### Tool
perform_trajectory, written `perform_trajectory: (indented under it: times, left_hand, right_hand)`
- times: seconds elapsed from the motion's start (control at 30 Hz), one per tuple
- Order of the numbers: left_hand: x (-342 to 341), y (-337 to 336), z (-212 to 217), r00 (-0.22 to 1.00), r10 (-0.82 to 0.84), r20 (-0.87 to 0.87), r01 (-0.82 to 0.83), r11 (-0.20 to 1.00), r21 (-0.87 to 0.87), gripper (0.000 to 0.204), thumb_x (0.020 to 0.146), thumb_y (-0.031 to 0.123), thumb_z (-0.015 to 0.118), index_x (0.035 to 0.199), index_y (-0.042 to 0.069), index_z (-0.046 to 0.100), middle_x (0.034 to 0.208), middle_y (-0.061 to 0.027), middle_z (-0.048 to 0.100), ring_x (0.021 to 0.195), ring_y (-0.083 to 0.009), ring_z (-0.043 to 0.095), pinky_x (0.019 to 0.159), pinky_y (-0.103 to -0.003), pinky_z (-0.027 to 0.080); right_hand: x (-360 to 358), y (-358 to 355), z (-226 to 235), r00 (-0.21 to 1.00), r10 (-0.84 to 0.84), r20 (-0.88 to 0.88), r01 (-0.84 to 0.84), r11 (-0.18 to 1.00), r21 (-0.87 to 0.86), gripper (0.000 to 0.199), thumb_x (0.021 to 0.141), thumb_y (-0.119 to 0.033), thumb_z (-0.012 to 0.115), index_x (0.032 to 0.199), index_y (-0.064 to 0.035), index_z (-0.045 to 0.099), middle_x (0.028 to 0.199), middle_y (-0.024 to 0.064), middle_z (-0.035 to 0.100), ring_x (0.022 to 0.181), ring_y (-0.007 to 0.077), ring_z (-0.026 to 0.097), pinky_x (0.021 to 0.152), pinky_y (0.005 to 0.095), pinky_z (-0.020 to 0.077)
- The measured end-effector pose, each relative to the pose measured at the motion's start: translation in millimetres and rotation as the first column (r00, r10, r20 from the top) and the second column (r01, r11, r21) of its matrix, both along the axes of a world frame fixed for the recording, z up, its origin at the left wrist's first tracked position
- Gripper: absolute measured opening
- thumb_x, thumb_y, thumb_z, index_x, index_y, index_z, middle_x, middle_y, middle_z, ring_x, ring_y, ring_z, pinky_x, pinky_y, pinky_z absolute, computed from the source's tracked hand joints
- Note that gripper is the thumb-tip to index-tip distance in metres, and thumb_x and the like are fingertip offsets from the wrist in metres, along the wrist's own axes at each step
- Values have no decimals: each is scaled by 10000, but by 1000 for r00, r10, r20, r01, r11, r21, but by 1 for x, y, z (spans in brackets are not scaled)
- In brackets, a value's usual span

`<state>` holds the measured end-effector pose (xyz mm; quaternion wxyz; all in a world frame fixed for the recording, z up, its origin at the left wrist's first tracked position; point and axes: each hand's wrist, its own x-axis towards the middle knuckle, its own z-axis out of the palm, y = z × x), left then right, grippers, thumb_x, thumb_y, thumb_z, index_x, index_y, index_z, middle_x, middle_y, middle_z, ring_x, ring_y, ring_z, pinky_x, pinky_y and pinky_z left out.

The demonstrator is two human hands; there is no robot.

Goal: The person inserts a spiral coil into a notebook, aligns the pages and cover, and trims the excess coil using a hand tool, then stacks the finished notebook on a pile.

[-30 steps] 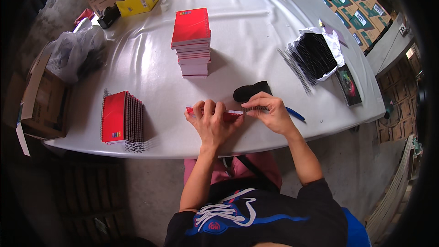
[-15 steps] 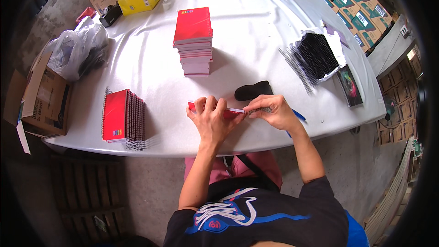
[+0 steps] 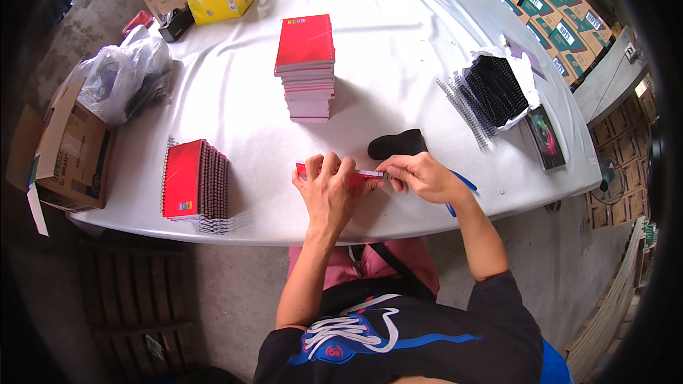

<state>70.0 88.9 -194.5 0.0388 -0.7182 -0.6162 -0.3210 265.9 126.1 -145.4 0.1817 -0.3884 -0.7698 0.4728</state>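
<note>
Near the table's front edge, my left hand (image 3: pixel 329 186) grips a red notebook (image 3: pixel 367 175) on edge, its fingers bent over the top. My right hand (image 3: pixel 425 176) pinches a spiral binding coil (image 3: pixel 388 177) at the notebook's right end. Fingers cover most of that coil, so how far it runs into the notebook is hidden. Just behind my right hand lies a black cloth-like piece (image 3: pixel 396 144). A tool with blue handles (image 3: pixel 463 180) lies partly under my right wrist. At the left stands a pile of coil-bound red notebooks (image 3: pixel 183 179).
A tall stack of red notebooks (image 3: pixel 304 44) without visible coils stands mid-table. On the right lie black coils (image 3: pixel 493 90) on white wrapping, with a dark-covered notebook (image 3: pixel 543 136) beside them. An open carton (image 3: pixel 75 153) and a plastic bag (image 3: pixel 117 82) sit at the left edge.
My right hand has shifted slightly left, closer to the notebook, and less of the coil shows between hand and notebook. My left hand keeps its grip.
</note>
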Motion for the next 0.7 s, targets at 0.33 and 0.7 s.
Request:
perform_trajectory:
  times: [0.33, 0.7]
  left_hand:
    - [-3, -2, 5, 987, -25, 159, 14, 997, 73, 535, 575, 538, 781, 800, 85, 605, 1147, -122, 459, 1127, -322, 385, 931, -493, 306]
    - [-10, 0, 3, 968, -139, 208, 120, 988, 102, 515, 612, 500, 789, 794, 61, 590, 1191, -146, 429, 1236, -383, 283, 962, -533, 254]
  right_hand:
    - [30, 47, -37, 923, -250, 292, 35, 811, 584, 423, 719, 20, 640, 1128, -81, 605, 1163, 84, 580, 1157, 257, 508, 998, 397, 388]
    - [6, 44, -24, 969, 26, -247, -11, 998, 61, 429, 591, 123, 428, 890, 18, 717, 879, 126, 693, 850, 204, 649, 804, 301, 498]
